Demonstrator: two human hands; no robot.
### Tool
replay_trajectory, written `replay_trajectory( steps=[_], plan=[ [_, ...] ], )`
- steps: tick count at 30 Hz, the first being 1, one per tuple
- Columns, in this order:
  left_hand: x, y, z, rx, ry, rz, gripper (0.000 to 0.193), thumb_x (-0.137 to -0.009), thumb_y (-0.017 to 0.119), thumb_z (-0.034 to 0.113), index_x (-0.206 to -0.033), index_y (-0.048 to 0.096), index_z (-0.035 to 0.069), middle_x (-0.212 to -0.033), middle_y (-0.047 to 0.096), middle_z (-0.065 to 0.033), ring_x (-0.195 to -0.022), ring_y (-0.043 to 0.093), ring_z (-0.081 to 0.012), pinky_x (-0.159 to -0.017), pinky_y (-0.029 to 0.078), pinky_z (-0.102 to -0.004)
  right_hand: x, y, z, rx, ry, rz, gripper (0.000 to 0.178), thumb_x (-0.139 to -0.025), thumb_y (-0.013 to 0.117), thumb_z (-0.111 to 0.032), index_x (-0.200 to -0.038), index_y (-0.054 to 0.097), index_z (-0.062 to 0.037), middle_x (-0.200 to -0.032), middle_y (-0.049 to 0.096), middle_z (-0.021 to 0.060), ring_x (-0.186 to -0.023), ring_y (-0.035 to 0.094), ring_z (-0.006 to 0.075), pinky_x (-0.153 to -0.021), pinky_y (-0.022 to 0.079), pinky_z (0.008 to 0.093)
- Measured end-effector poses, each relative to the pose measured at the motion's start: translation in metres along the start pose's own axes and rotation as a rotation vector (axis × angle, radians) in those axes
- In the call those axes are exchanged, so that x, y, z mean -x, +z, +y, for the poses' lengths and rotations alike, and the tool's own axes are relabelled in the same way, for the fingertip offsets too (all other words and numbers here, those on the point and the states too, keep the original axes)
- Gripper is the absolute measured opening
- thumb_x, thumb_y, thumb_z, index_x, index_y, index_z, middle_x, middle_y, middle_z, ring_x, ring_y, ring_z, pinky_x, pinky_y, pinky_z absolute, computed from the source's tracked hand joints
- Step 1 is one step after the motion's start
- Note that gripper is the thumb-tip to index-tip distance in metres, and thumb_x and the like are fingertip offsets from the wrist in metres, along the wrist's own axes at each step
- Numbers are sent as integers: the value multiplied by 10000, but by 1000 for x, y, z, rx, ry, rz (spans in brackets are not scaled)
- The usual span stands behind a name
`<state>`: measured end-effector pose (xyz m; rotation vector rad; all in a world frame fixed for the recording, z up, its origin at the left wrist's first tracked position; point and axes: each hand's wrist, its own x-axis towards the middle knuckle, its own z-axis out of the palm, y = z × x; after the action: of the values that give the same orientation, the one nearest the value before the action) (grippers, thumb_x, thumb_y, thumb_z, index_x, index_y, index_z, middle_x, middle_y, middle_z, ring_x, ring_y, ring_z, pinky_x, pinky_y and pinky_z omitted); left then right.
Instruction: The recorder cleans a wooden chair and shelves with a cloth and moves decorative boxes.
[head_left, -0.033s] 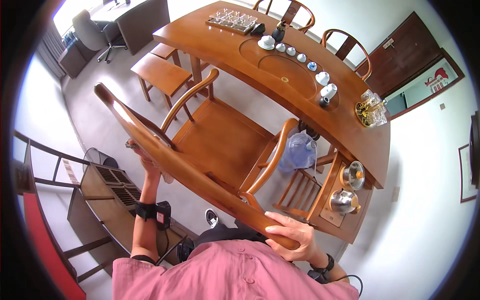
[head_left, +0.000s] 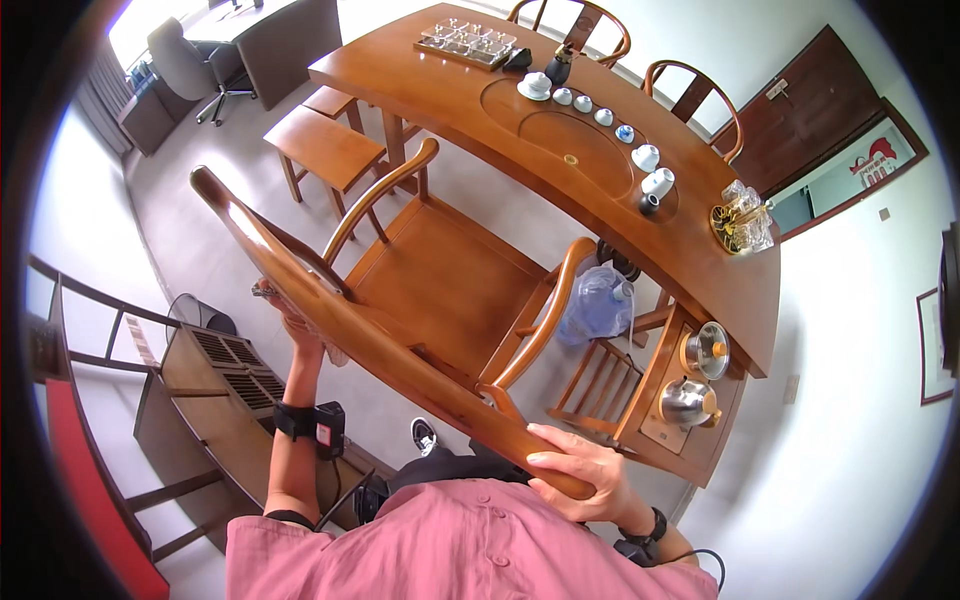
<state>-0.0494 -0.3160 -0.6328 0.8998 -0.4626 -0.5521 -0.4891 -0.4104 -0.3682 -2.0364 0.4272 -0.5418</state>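
Grey floor point(head_left: 180, 240) lay around the wooden chair point(head_left: 440, 285) at the frame's centre. We found the right hand point(head_left: 585, 475) clasped on its top rail point(head_left: 400, 365) at lower centre; the left hand point(head_left: 298, 327), well apart, was partly hidden behind it, grip unclear. Even support on both sides, we judged, suited handling best.

white cups point(head_left: 645, 157) on tea table point(head_left: 400, 85) | steel kettle point(head_left: 685, 400) on side stand point(head_left: 690, 455) | grey swivel chair point(head_left: 181, 60) near desk point(head_left: 290, 58)

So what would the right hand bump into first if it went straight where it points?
The right hand would meet the chair's top rail, which it's gripping; depth beyond is unclear.
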Motion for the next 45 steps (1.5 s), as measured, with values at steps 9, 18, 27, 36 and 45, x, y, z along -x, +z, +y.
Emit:
replay_trajectory(
  steps=[9,18,27,36,45],
  plan=[
    [15,75,9,86,67,87,562,-940,286,531,-1198,429,53,-1017,555,-65,-924,547,-146,-815,463,-273,12,10,-2,8,38,76,294,-684,720,-10,-968,647,-29,-1133,584,212,-972,620,298,-822,498,322],
    [46,125,34,-538,-111,580,566,-964,344,439,-786,602,-32,-612,531,-31,-574,458,-143,-535,424,-376,0,13,29,130,-419,92,329,-685,725,-115,-954,548,-47,-1012,599,286,-866,641,380,-720,535,366],
    [190,131,18,-747,-127,815,366,-940,454,365,-969,634,49,-723,606,-36,-642,573,-114,-592,463,-284,29,11,88,-247,-222,-65,503,-757,714,-243,-1147,454,-59,-1078,559,171,-955,575,271,-830,464,357],
    [266,185,36,-836,-26,226,188,-777,595,157,-914,666,50,-910,616,-123,-900,576,-280,-816,446,-346,32,88,140,-527,554,-660,338,-823,631,-58,-1135,511,-12,-1054,576,68,-884,597,151,-788,484,262],
    [307,153,116,-1064,-245,384,367,-828,594,386,-970,640,50,-925,610,-177,-898,585,-335,-772,459,-385,24,213,111,-618,332,-749,289,-860,615,-143,-1098,535,-2,-949,586,7,-866,531,83,-744,441,234]
  ],
)
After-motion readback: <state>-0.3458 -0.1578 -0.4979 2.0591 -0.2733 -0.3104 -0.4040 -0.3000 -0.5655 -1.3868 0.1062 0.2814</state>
